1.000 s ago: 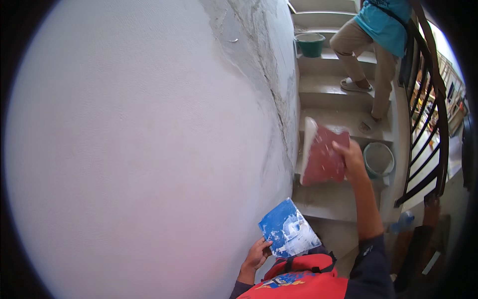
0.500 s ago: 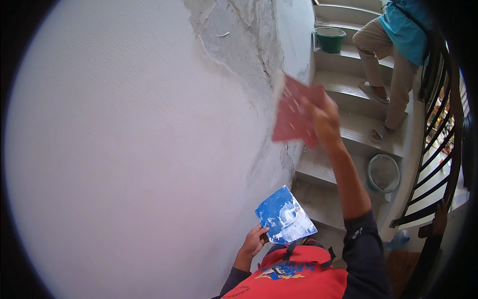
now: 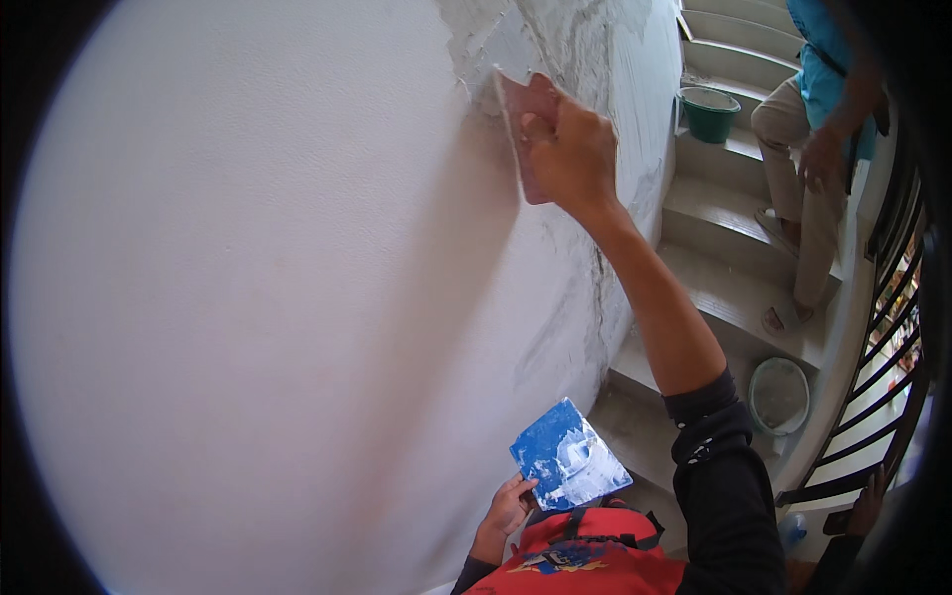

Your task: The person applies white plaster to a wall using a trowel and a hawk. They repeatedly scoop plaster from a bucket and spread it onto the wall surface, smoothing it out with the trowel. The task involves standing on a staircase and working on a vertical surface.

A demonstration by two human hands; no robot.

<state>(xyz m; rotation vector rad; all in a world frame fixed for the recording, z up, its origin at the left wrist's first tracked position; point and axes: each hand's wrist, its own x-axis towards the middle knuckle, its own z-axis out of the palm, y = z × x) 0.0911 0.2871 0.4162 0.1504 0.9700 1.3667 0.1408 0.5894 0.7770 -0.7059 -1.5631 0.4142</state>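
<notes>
My right hand (image 3: 575, 159) grips a red putty spreader (image 3: 531, 183), its long edge against the white wall (image 3: 278, 297) beside a rough grey patch (image 3: 575, 40). Low down near my body, my left hand (image 3: 509, 506) holds a blue putty board (image 3: 545, 436) by its near left corner, thumb on top. White putty (image 3: 585, 461) is smeared over the right part of that board.
To the right, stairs (image 3: 729, 213) climb beside the wall, with a green bucket (image 3: 710, 119) higher up and a pale bucket (image 3: 779, 397) lower. A person in a blue shirt (image 3: 823, 74) is on the steps. Black railings (image 3: 848, 426) edge the stairs; another person's hand (image 3: 869, 504) is near them.
My right hand has brought the red spreader up and left, from in front of the stairs onto the wall. The blue board has barely moved. The person on the stairs has lowered a hand toward a knee.
</notes>
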